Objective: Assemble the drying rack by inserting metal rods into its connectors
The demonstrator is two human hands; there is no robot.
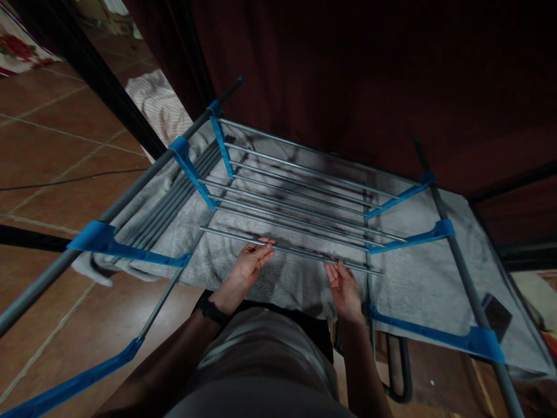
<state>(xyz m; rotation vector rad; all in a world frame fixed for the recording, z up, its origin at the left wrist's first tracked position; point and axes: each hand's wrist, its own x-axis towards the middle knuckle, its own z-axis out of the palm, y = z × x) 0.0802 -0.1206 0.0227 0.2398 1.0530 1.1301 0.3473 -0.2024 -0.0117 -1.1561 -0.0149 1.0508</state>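
A thin grey metal rod [300, 252] lies level across my front, held by both hands and apart from the blue brackets. My left hand [252, 262] pinches it left of its middle. My right hand [343, 284] grips it nearer its right end. Around them stands a partly built rack of grey poles. Blue plastic brackets, such as the left one [126, 249] and the right one [439, 339], are fitted on its side poles. Beyond my hands, several rungs [296, 207] span the farther brackets.
A grey blanket [278, 278] covers the surface under the rack. A bundle of grey tubes [172, 194] lies on it at left. A dark phone-like object [496, 316] rests at right. A dark red curtain [348, 69] hangs behind; tiled floor [56, 151] shows at left.
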